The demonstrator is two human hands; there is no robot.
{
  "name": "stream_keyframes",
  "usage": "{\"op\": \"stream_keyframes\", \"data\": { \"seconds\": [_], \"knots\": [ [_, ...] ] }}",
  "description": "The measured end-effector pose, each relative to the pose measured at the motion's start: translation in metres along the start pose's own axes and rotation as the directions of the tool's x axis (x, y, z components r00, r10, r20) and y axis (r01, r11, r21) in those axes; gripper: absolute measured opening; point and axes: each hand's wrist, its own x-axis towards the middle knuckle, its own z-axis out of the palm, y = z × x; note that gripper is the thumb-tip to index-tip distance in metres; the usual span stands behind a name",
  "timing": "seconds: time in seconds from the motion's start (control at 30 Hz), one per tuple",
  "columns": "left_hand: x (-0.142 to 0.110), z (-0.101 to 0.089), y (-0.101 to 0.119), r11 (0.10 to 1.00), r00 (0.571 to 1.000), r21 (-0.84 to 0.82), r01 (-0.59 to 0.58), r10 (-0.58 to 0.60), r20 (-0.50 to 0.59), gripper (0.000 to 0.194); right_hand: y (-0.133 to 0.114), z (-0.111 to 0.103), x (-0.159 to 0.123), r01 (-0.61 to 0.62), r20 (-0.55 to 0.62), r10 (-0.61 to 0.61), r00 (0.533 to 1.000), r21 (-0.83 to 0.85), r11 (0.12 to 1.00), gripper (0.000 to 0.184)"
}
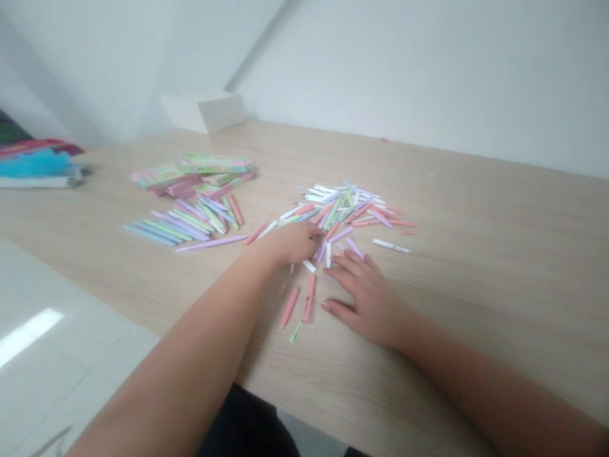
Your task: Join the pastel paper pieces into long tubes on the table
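Observation:
A loose pile of pastel and white pens and pen parts [349, 206] lies in the middle of the table. My left hand [297, 242] reaches into its near edge with curled fingers; whatever they hold is hidden. Close by on the right, my right hand [361, 293] rests low over the table, fingers spread, its tips beside a purple piece [354, 247] and a white piece [328, 255]. Between my forearms lie two coral pen pieces [289, 308] and a small green piece [295, 331]. A white pen piece [391, 245] sits apart at the right.
On the left, pastel pens [178, 225] lie roughly side by side. Behind them are several pink and green boxes [214, 164]. A white box [204, 111] stands against the wall. Blue and red items [38, 164] lie at the far left, near the wooden table's [476, 254] edge.

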Motion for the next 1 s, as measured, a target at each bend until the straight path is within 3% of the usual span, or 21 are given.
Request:
{"op": "stream_keyframes", "data": {
  "seconds": [0.2, 0.33, 0.47, 0.7, 0.9, 1.0],
  "knots": [
    [-0.006, 0.008, -0.011, 0.999, 0.975, -0.033, 0.026, -0.033, -0.221, 0.042, -0.008, -0.011, -0.001, 0.048, -0.037, -0.049, 0.998, -0.014, 0.999, 0.047],
    [-0.008, 0.001, -0.015, 0.995, 0.985, -0.074, 0.072, -0.083, -0.154, 0.038, -0.035, -0.026, 0.004, 0.149, 0.006, -0.149, 0.989, 0.044, 0.988, 0.036],
    [-0.008, -0.003, -0.017, 0.974, 0.959, -0.04, 0.225, -0.229, -0.17, 0.041, -0.056, -0.033, 0.031, 0.126, 0.058, -0.128, 0.99, 0.051, 0.991, 0.032],
    [-0.007, -0.008, -0.023, 0.91, 0.914, 0.105, 0.401, -0.391, -0.104, 0.034, -0.053, -0.015, 0.098, 0.104, 0.106, -0.094, 0.99, -0.097, 0.99, 0.027],
    [-0.016, -0.017, -0.043, 0.842, 0.844, 0.09, 0.531, -0.517, -0.142, 0.037, -0.058, 0.002, 0.119, 0.14, 0.118, -0.123, 0.985, -0.154, 0.978, 0.022],
    [-0.016, -0.017, -0.047, 0.839, 0.837, 0.063, 0.541, -0.529, -0.143, 0.038, -0.06, 0.005, 0.127, 0.208, 0.166, -0.182, 0.969, -0.159, 0.965, 0.023]
  ]
}}
